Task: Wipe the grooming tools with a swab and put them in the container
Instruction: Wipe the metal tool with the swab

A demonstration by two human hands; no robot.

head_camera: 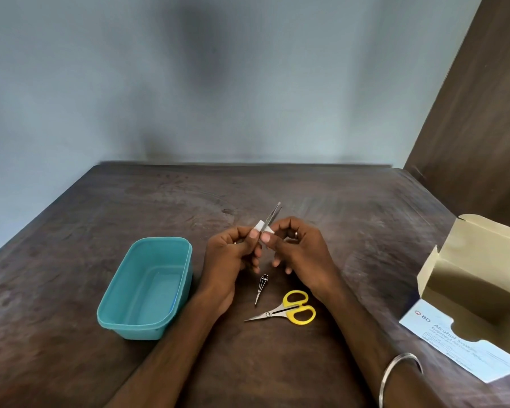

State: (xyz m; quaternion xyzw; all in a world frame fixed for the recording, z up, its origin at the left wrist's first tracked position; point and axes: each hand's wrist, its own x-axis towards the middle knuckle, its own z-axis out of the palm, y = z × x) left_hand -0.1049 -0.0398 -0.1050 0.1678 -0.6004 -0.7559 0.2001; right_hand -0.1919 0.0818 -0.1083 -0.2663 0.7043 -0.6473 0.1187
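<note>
In the head view, the wiping step is judged to be in hand: a pair of tweezers (273, 217) is held up above the table (351, 219), just right of and beyond the teal container (147, 287), with a white swab (261, 225) folded around its lower shank. The left hand (233, 254) is curled, its thumb and forefinger pinching the tweezers and one edge of the swab. The right hand (299, 248) is likewise curled, its thumb and fingertips closed on the swab's other edge against the metal. How firmly the swab is pressed cannot be told.

The container holds nothing that can be seen. Right of it, below the hands, a small metal tool (261, 288) and yellow-handled scissors (286, 312) lie unwiped on the table.

The next move is judged to call for the swab to be drawn along the shank to the tips, then for the tweezers to be carried left into the container.
</note>
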